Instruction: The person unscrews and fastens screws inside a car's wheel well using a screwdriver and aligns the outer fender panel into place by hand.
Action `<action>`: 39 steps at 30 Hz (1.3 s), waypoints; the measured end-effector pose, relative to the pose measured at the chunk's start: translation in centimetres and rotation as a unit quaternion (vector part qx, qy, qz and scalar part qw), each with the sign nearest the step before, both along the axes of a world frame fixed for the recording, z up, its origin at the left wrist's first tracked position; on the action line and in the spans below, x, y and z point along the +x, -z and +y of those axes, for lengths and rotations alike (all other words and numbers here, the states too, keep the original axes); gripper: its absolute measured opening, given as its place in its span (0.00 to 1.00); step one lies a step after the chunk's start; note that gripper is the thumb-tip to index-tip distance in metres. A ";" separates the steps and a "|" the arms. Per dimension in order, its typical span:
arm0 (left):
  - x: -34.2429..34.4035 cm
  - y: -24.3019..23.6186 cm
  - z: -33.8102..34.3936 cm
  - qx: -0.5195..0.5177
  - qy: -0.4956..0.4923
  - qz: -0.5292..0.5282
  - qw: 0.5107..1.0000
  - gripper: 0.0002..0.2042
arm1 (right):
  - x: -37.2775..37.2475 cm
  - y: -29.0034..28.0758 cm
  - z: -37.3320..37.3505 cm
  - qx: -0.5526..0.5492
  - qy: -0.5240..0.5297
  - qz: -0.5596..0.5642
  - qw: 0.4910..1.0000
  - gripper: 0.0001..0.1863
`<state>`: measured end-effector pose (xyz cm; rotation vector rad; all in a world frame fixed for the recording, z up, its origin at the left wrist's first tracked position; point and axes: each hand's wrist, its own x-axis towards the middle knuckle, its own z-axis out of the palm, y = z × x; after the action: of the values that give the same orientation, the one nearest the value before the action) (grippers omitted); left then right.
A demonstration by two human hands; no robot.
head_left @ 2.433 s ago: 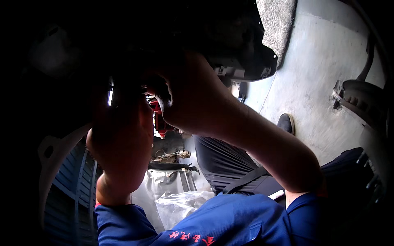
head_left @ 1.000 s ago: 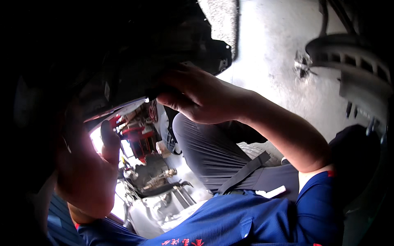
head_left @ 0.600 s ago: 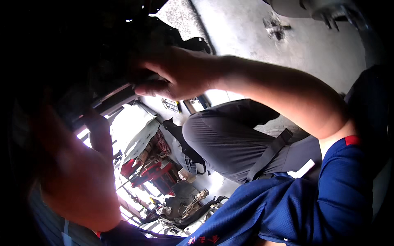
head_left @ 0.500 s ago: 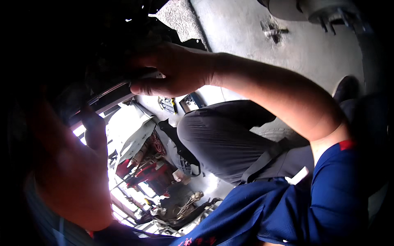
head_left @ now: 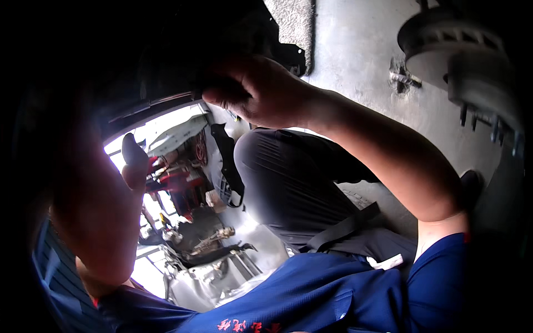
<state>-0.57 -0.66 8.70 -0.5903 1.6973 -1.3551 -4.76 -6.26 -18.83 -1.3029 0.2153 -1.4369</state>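
At upper centre my right hand (head_left: 258, 94) is closed, thumb pressed toward bent fingers, beside a long dark panel edge (head_left: 161, 105) with a thin light strip along it. What lies between the fingers is lost in shadow. My left hand (head_left: 102, 205) is raised at the left, below the same panel. Its thumb stands stretched out and apart; the other fingers fade into the dark, and nothing shows in this hand. A dark jagged bracket (head_left: 291, 55) hangs just beyond the right hand.
A brake disc hub (head_left: 455, 72) with protruding studs hangs at upper right. My bent knee (head_left: 266, 166) is close below the right arm. Red equipment (head_left: 180, 183), a black curved part (head_left: 225, 161) and greasy metal parts (head_left: 214, 238) lie on the floor (head_left: 355, 50).
The view has shifted, bringing more of the hub into sight. My right hand still stays by the panel edge, its fingers closed. The left hand's thumb now points more upward, apart from the panel.
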 end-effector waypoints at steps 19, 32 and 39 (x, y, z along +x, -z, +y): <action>-1.1 -0.9 1.3 -0.087 -0.053 -0.097 0.990 0.36 | 1.9 -1.4 0.4 0.101 -0.004 -0.169 0.980 0.13; -3.8 -1.5 4.1 -0.048 -0.171 0.002 0.984 0.29 | 1.6 -1.8 0.2 -0.004 -0.028 -0.157 0.987 0.13; -5.1 -3.3 6.3 -0.066 -0.282 0.037 0.956 0.26 | 2.5 -4.5 0.2 0.035 -0.013 -0.175 0.984 0.10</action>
<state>-5.70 5.67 12.01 -1.1165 1.3492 -1.0389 -2.30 -6.03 -14.36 -0.9731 0.0142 -1.5928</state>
